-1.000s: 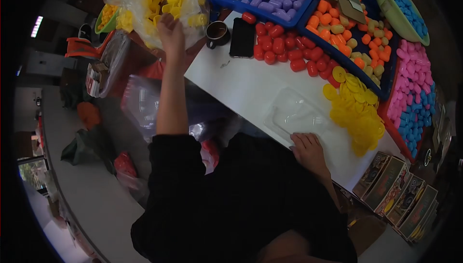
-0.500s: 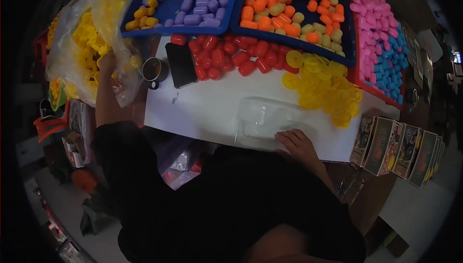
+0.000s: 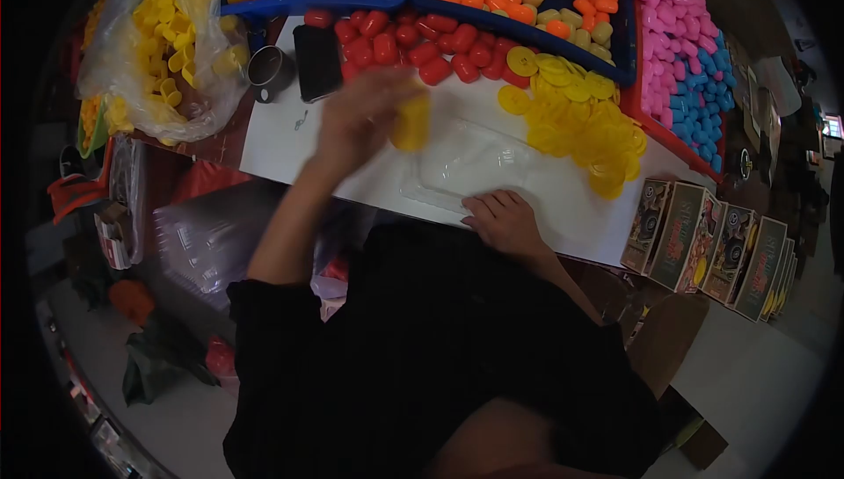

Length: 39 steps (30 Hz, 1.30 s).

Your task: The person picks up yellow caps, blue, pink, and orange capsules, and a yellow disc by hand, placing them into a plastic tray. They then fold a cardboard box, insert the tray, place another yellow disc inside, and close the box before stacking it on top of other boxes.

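Note:
A yellow plastic piece (image 3: 410, 119), blurred by motion, is pinched in my left hand (image 3: 356, 119) above the white work surface. Below and to the right of it lies a clear moulded plastic tray (image 3: 479, 156) with shaped hollows. My right hand (image 3: 507, 221) rests at the tray's near edge, its fingers extended and lying over the rim, the thumb hidden. Red plastic capsules (image 3: 431, 50) lie in a heap behind the tray. A pile of yellow discs (image 3: 585, 123) spreads to the tray's right.
A plastic bag of yellow pieces (image 3: 167, 57) stands left, beside a cup (image 3: 270, 70) and a black phone (image 3: 317, 61). Blue trays (image 3: 422, 0) of coloured capsules line the back. A red tray (image 3: 673, 156) with pink and blue pieces and printed boxes (image 3: 694, 242) stand right.
My left hand has come out of the bag at the left and moved right, carrying a yellow piece towards the clear tray. My right hand stays at the tray's edge. The camera view has shifted.

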### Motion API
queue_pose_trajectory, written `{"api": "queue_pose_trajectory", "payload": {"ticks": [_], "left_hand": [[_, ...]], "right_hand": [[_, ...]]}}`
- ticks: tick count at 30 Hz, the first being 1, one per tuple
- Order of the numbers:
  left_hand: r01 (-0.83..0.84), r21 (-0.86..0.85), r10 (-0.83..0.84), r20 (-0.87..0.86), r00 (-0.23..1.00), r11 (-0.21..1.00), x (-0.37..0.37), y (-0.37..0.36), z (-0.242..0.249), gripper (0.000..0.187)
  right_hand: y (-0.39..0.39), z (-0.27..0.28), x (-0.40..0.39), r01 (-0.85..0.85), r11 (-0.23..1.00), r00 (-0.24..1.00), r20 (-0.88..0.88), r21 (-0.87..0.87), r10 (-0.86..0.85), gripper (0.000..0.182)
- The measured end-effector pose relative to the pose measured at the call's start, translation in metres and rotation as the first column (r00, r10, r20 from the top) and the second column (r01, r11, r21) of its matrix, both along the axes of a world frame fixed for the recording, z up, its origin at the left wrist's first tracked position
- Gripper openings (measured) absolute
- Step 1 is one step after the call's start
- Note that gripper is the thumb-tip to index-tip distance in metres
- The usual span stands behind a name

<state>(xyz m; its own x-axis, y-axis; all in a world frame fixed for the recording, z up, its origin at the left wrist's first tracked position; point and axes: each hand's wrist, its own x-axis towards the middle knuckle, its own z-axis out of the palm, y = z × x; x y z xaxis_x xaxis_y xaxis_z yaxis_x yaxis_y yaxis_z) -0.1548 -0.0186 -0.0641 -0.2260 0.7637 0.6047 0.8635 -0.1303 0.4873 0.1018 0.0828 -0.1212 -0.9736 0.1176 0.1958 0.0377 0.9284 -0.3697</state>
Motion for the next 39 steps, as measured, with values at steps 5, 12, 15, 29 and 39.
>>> {"api": "queue_pose_trajectory", "payload": {"ticks": [5, 12, 15, 29, 39], "left_hand": [[0.212, -0.231, -0.22, -0.009, 0.975, 0.95, 0.054, -0.016, -0.049, 0.041], [0.136, -0.135, -0.082, 0.351, 0.933, 0.981, 0.074, -0.031, -0.084, 0.024], [-0.196, -0.163, 0.254, 0.561, 0.788, 0.967, 0.099, -0.017, -0.089, 0.024], [-0.172, -0.144, 0.224, 0.641, 0.734, 0.975, 0.099, -0.022, -0.092, 0.02], [-0.105, -0.119, 0.158, 0.679, 0.717, 0.987, 0.094, -0.022, -0.097, 0.022]], "right_hand": [[-0.002, -0.001, -0.002, 0.06, 0.997, 0.997, 0.053, 0.054, -0.063, 0.025], [0.059, 0.018, -0.05, 0.158, 0.934, 0.964, -0.157, -0.32, -0.216, 0.022], [0.112, 0.005, -0.111, 0.217, 0.973, 0.974, -0.078, 0.078, -0.211, 0.03], [0.17, 0.056, -0.109, 0.383, 0.922, 0.771, -0.533, -0.051, -0.349, 0.01], [0.395, 0.064, -0.028, 0.514, 0.826, 0.722, 0.403, 0.23, -0.562, 0.054]]}}
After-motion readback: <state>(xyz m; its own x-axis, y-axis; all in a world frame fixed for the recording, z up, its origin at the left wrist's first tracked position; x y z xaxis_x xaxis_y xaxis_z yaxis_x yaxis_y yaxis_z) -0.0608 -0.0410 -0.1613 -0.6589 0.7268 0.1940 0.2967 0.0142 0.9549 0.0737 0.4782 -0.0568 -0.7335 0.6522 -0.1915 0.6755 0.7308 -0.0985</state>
